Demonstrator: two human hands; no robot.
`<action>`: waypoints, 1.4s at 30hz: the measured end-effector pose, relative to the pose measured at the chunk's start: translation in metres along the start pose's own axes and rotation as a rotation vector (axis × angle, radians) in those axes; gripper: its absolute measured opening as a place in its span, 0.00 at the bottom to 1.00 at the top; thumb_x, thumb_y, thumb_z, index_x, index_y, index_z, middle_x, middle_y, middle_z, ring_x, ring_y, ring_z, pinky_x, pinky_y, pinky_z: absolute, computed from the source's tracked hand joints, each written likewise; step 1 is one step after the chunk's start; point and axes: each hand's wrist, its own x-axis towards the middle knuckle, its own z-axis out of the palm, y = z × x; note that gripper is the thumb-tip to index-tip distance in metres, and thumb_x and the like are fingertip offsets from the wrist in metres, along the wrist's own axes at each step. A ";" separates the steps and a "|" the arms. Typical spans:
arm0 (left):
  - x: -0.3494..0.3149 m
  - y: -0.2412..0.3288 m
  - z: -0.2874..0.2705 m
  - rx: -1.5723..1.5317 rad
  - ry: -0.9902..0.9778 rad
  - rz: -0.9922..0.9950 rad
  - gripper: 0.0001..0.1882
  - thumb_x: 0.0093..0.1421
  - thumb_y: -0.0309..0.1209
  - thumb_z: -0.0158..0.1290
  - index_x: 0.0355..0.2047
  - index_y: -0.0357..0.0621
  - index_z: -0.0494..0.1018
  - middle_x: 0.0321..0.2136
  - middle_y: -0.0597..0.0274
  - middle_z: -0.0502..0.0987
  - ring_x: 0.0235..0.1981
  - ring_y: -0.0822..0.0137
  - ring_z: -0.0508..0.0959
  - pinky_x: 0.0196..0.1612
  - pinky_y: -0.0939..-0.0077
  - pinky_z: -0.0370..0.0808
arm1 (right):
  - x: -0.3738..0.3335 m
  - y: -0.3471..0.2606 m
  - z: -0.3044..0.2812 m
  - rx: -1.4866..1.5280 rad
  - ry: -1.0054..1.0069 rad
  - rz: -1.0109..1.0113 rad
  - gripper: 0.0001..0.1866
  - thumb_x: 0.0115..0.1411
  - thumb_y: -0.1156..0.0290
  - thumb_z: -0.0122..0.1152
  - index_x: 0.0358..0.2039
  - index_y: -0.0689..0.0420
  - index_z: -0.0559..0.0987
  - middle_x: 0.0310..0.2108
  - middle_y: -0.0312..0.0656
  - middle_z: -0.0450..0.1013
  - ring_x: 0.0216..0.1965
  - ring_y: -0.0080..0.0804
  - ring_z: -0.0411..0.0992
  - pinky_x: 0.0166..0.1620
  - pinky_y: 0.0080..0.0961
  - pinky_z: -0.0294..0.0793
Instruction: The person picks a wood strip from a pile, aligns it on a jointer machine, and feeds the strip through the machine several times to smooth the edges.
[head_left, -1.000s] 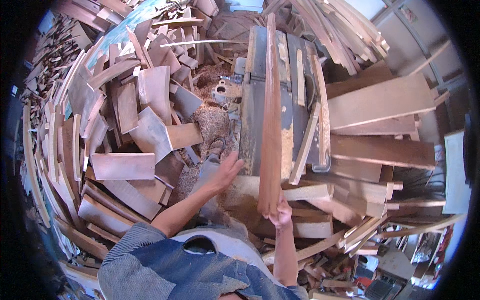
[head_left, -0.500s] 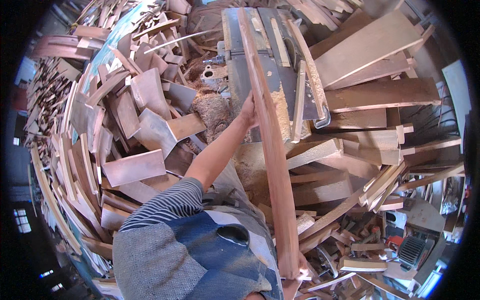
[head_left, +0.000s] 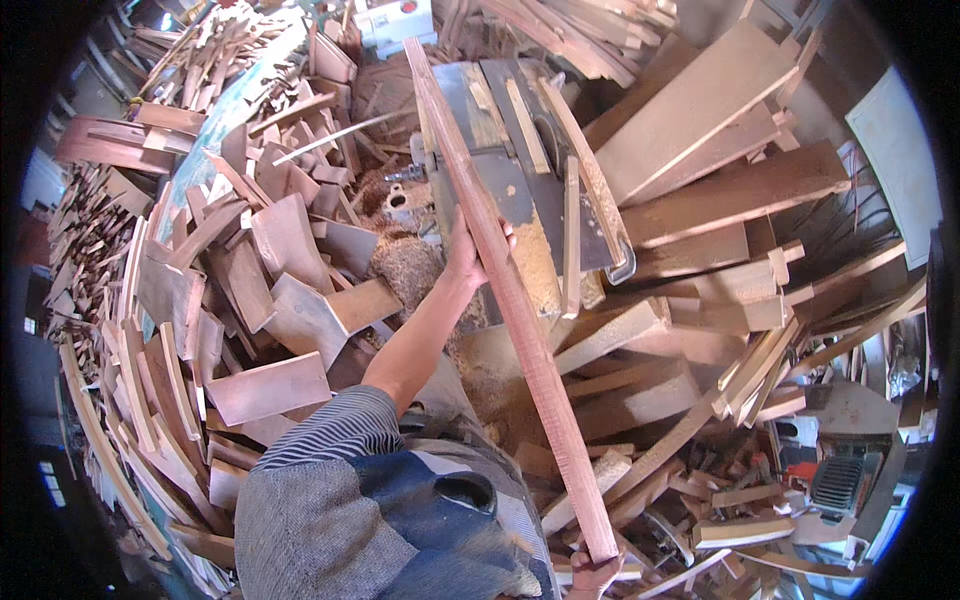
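Observation:
A long, reddish wooden board [head_left: 520,310] slants from the far middle of the view to the lower right. My left hand [head_left: 468,250] is closed around it a little beyond its middle, with fingertips showing over the right edge. My right hand [head_left: 597,572] holds the near end, partly cut off by the lower edge of the view. The far part of the board passes over the left side of a dark metal machine bed [head_left: 500,180]. I cannot tell whether it touches the bed. Narrow wooden strips [head_left: 528,125] lie on that bed.
Offcuts [head_left: 268,388] are heaped to my left, beside a sawdust pile [head_left: 405,262]. Wide planks [head_left: 740,195] and dusty boards [head_left: 640,385] are stacked on the right. A grey finned motor [head_left: 842,484] sits at the lower right. A white box [head_left: 395,25] stands at the far end.
The board's far end has swung left, and the board now slants more and shows a different face. My left hand has moved left and nearer, with fingertips now visible over the board.

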 end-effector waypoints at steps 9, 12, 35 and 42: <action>-0.038 0.151 0.133 0.342 -0.250 0.081 0.42 0.66 0.74 0.35 0.42 0.43 0.71 0.31 0.57 0.75 0.34 0.58 0.78 0.35 0.59 0.80 | 0.169 0.033 0.087 -0.498 -0.219 0.082 0.11 0.68 0.64 0.58 0.44 0.58 0.77 0.29 0.45 0.76 0.23 0.31 0.71 0.24 0.23 0.74; -0.056 0.187 0.164 0.486 -0.255 0.281 0.42 0.66 0.75 0.35 0.42 0.45 0.72 0.30 0.58 0.76 0.31 0.58 0.79 0.35 0.59 0.80 | 0.184 0.013 0.141 -0.414 -0.266 0.072 0.12 0.70 0.61 0.58 0.48 0.53 0.75 0.33 0.42 0.75 0.24 0.31 0.67 0.27 0.29 0.70; -0.133 -0.019 0.125 1.796 -0.702 0.848 0.26 0.52 0.53 0.71 0.34 0.43 0.77 0.28 0.56 0.81 0.27 0.64 0.82 0.29 0.66 0.79 | -0.096 -0.165 0.239 -1.199 0.694 -2.112 0.28 0.58 0.54 0.76 0.52 0.60 0.82 0.46 0.48 0.81 0.48 0.51 0.77 0.54 0.50 0.76; -0.153 -0.083 0.058 1.918 -1.156 0.816 0.35 0.53 0.60 0.63 0.47 0.43 0.73 0.39 0.57 0.79 0.41 0.55 0.82 0.40 0.60 0.79 | -0.069 -0.148 0.218 -1.951 0.143 -1.965 0.30 0.57 0.54 0.71 0.55 0.60 0.80 0.54 0.57 0.74 0.55 0.58 0.72 0.57 0.55 0.73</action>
